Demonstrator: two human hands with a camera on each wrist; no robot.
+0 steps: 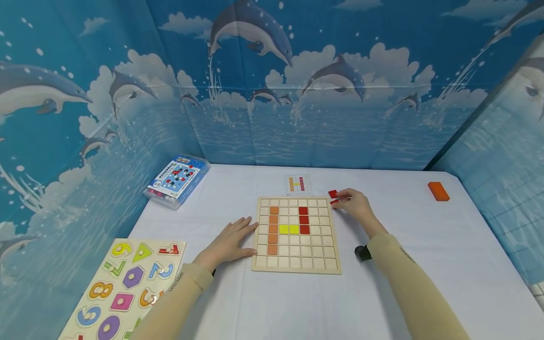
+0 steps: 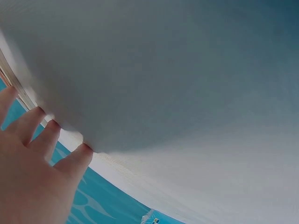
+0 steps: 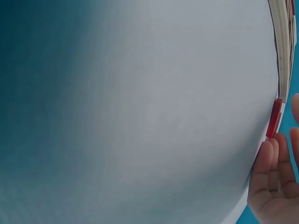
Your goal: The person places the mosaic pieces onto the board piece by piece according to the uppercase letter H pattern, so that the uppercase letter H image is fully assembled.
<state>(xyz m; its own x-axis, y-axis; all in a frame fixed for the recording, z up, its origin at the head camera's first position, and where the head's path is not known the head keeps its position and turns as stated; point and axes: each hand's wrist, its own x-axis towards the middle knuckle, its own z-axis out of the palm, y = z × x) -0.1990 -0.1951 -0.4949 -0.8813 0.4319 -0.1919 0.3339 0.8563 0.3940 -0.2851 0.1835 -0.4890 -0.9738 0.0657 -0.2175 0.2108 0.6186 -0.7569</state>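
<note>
A wooden grid board (image 1: 296, 271) lies in the middle of the table. On it are a column of several orange tiles (image 1: 273, 231), two yellow tiles (image 1: 289, 229) in a row and a shorter column of three red tiles (image 1: 303, 220). My left hand (image 1: 228, 241) is spread flat at the board's left edge, fingertips and thumb touching it. Beyond the board's upper right corner, my right hand (image 1: 354, 204) pinches a small red tile (image 1: 335, 202) at its fingertips. Another red tile (image 1: 333, 194) lies just past it. The right wrist view shows red tile edges (image 3: 274, 119) by the fingertips.
Behind the board lies a small pattern card (image 1: 299, 184). An orange block (image 1: 438, 191) sits at the far right. At the back left is a clear-sided plastic box (image 1: 177, 181), and a number-and-shape puzzle board (image 1: 140, 264) occupies the near left.
</note>
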